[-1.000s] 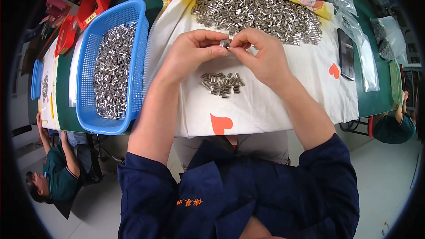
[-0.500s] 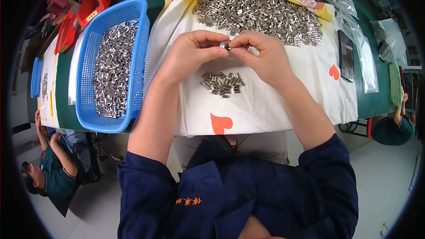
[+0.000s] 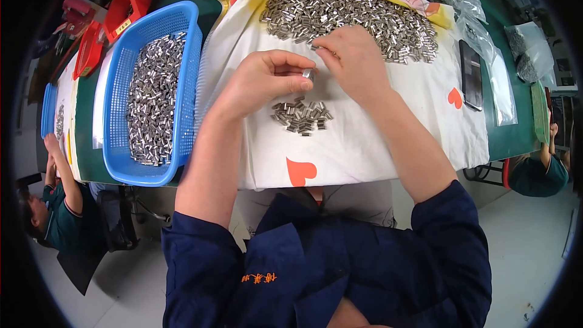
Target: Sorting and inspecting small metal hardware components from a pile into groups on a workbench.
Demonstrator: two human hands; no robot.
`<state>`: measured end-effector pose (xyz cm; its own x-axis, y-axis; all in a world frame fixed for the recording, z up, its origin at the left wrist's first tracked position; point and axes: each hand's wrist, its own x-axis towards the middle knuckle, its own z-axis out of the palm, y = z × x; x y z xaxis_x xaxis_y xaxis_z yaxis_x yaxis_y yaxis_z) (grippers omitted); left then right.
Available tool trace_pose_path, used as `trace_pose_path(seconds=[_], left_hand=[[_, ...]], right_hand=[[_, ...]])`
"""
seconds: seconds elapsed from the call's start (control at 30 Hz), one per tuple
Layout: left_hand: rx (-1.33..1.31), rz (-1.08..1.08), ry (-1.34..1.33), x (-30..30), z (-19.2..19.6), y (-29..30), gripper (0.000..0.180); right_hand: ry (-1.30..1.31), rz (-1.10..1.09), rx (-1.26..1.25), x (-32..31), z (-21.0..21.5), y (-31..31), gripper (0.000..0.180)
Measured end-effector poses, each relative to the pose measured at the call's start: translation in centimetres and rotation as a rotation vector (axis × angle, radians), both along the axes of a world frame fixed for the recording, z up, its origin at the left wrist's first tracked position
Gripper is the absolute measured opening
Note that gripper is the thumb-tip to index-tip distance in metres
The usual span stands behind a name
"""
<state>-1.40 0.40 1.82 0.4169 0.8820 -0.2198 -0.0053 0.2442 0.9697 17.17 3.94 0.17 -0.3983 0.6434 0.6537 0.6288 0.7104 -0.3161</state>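
Observation:
My left hand (image 3: 258,82) is closed, its thumb and forefinger pinching a small shiny metal cylinder (image 3: 308,74) above the white cloth. My right hand (image 3: 358,64) is at the near edge of a large pile of metal cylinders (image 3: 358,12), thumb and forefinger pressed together. A glint of metal shows by those fingertips; whether they grip a piece I cannot make out. Just below my left hand, a smaller heap of the same cylinders (image 3: 300,116) lies on the cloth (image 3: 376,152), which has red hearts.
To the left stands a blue plastic basket (image 3: 195,67) full of similar cylinders. Red bins (image 3: 129,0) are beyond it. A dark phone (image 3: 470,76) and clear plastic bags (image 3: 504,85) lie at the right. Other people sit at both sides.
My hands were together over one metal piece and have parted. My right hand has moved up and away to the pile; my left keeps its piece, slightly lower.

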Motion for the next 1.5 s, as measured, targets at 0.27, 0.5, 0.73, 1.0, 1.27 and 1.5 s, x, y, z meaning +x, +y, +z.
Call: trace_pose_path(seconds=[0.27, 0.5, 0.73, 1.0, 1.27, 1.5], left_hand=[[-0.043, 0.046, -0.025, 0.4, -0.9, -1.6, 0.026], [-0.097, 0.184, -0.173, 0.1, -1.0, -1.0, 0.027], [-0.01, 0.205, -0.266, 0.3, -0.8, -0.3, 0.031], [-0.01, 0.152, -0.156, 0.3, -1.1, -0.8, 0.031], [0.074, 0.208, -0.099, 0.7, -1.2, -1.1, 0.031], [0.066, 0.209, -0.093, 0.7, -1.1, -1.0, 0.031]], right_hand=[[-0.105, -0.049, -0.098, -0.8, -1.1, -2.0, 0.003], [-0.162, -0.051, -0.217, -0.4, -0.4, -2.2, 0.005], [0.461, 0.171, -0.812, 0.3, 2.2, -2.4, 0.009], [0.333, 0.159, -0.71, -0.1, 2.3, -3.5, 0.01], [0.158, 0.102, -0.205, -0.9, 1.7, -4.1, 0.006], [0.182, 0.109, -0.245, -0.9, 1.5, -3.9, 0.005]])
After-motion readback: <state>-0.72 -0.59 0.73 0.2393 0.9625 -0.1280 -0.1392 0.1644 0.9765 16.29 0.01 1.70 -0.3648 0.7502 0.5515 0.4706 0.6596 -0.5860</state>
